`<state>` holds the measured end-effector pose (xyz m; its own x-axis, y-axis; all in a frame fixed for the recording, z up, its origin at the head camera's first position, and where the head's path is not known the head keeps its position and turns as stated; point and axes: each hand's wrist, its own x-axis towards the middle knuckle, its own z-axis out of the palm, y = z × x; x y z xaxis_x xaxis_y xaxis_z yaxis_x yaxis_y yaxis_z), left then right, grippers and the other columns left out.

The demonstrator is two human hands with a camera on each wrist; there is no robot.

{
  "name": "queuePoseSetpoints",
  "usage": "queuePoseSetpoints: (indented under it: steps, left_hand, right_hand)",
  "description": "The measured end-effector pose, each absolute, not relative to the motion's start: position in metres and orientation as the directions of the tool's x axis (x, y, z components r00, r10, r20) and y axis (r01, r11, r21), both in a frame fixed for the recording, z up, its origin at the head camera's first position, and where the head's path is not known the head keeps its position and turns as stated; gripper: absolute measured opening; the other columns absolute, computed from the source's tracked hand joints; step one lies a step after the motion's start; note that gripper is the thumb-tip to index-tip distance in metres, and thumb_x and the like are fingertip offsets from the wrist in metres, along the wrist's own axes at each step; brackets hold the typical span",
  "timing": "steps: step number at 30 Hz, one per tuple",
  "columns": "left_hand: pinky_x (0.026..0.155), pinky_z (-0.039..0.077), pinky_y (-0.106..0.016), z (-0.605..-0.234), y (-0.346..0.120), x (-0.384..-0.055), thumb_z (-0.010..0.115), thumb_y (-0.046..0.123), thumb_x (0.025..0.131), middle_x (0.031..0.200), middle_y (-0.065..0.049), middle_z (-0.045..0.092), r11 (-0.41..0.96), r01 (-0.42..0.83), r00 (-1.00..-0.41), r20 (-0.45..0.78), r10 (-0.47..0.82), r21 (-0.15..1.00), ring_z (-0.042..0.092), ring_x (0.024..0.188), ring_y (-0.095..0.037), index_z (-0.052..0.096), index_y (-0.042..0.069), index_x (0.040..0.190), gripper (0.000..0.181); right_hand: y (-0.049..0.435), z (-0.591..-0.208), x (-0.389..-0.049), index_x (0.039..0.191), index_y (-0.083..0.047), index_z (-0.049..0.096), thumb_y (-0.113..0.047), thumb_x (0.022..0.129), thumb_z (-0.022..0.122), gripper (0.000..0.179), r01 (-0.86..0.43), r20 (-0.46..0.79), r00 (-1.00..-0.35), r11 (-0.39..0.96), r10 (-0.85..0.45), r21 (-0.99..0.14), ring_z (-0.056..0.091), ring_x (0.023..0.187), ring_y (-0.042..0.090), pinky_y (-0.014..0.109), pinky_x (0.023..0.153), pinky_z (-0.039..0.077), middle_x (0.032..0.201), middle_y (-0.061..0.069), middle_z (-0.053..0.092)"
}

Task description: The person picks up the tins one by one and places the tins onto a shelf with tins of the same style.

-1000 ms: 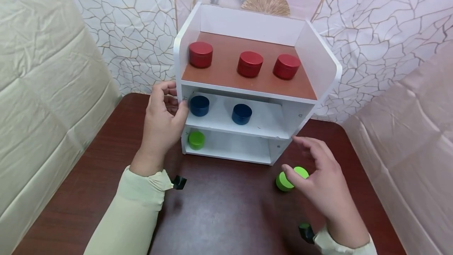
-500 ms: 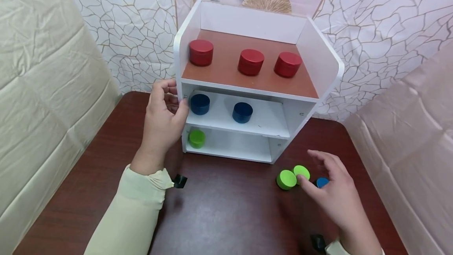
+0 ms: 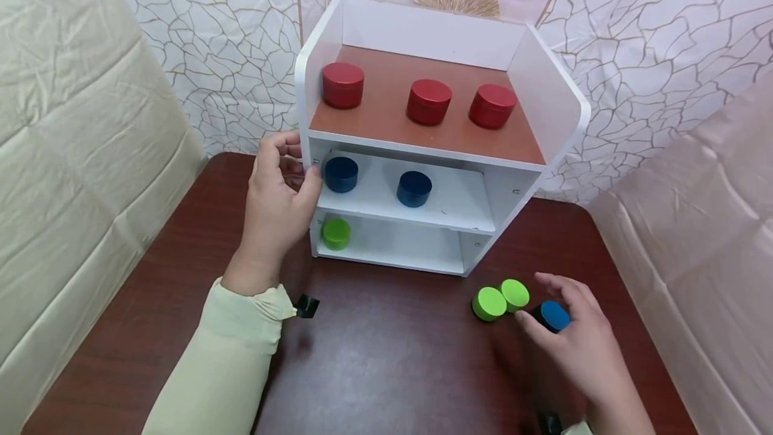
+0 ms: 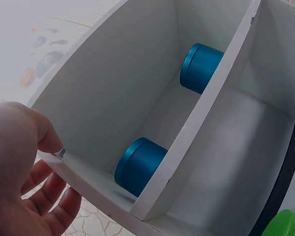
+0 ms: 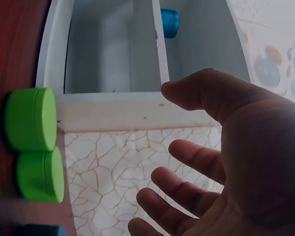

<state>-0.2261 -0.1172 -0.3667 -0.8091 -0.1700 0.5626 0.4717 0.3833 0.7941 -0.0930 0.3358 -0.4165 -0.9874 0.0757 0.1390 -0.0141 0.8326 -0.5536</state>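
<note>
A white shelf unit (image 3: 398, 220) stands at the back of the table. My left hand (image 3: 280, 200) grips its left side panel, thumb on the inner edge and fingers around the outside. Two blue tins (image 3: 414, 189) (image 4: 140, 167) sit on the middle shelf, and a green tin (image 3: 335, 233) is at the left of the bottom shelf. My right hand (image 3: 576, 334), fingers spread and holding nothing, hovers over a blue tin (image 3: 554, 315) on the table, partly covering it. Left of that hand, two green tins (image 3: 490, 304) (image 5: 42, 174) stand side by side.
Three red tins (image 3: 429, 102) stand on the brown top shelf between raised white sides. The dark wooden table (image 3: 362, 348) has cream padded cloth (image 3: 78, 153) hanging at its left and more at its right. A patterned white wall covering (image 3: 241, 52) is behind.
My right hand has moved from beside the shelf's lower right corner, rightward and toward me, uncovering the green tins and the blue tin. The left hand keeps its grip on the panel.
</note>
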Motion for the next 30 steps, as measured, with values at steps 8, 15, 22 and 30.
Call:
queuePoseSetpoints:
  steps: [8, 15, 22, 30]
  left_hand:
    - [0.086, 0.057, -0.022, -0.366, -0.118, -0.226, 0.067, 0.014, 0.107, 0.135, -0.012, 0.062, 0.376, 0.474, -0.809, 0.562, -0.170, 0.796, 0.062, 0.103, -0.016, 0.051, 0.012, 0.150, 0.047]
    - [0.086, 0.057, -0.022, -0.366, -0.118, -0.226, 0.067, 0.013, 0.106, 0.134, -0.011, 0.062, 0.376, 0.477, -0.807, 0.565, -0.170, 0.794, 0.062, 0.102, -0.016, 0.051, 0.013, 0.150, 0.047]
    - [0.086, 0.057, -0.024, -0.366, -0.117, -0.227, 0.067, 0.013, 0.106, 0.134, -0.011, 0.062, 0.387, 0.468, -0.809, 0.562, -0.174, 0.794, 0.062, 0.103, -0.015, 0.051, 0.013, 0.150, 0.046]
    - [0.086, 0.057, -0.022, -0.366, -0.117, -0.227, 0.067, 0.013, 0.107, 0.134, -0.011, 0.062, 0.389, 0.469, -0.809, 0.562, -0.170, 0.793, 0.062, 0.103, -0.015, 0.051, 0.013, 0.150, 0.046]
  right_hand:
    - [0.351, -0.427, -0.095, 0.159, -0.012, 0.059, -0.040, 0.096, 0.091, 0.075, 0.048, 0.137, -0.981, 0.851, 0.139, -0.523, 0.054, 0.139, 0.047, 0.044, 0.094, 0.050, 0.162, 0.022, 0.050]
    - [0.366, -0.438, -0.099, 0.163, -0.007, 0.053, -0.047, 0.101, 0.084, 0.080, 0.160, 0.024, -0.979, 0.834, 0.203, -0.527, 0.045, 0.148, 0.054, 0.073, 0.103, 0.050, 0.169, 0.031, 0.040]
    - [0.377, -0.449, -0.107, 0.164, -0.003, 0.050, -0.048, 0.101, 0.083, 0.084, 0.192, -0.018, -0.978, 0.850, 0.210, -0.490, 0.047, 0.144, 0.053, 0.071, 0.103, 0.049, 0.168, 0.037, 0.040]
    - [0.387, -0.462, -0.112, 0.167, 0.000, 0.044, -0.049, 0.102, 0.081, 0.090, 0.233, -0.082, -0.972, 0.832, 0.222, -0.504, 0.059, 0.134, 0.054, 0.069, 0.105, 0.056, 0.163, 0.037, 0.040]
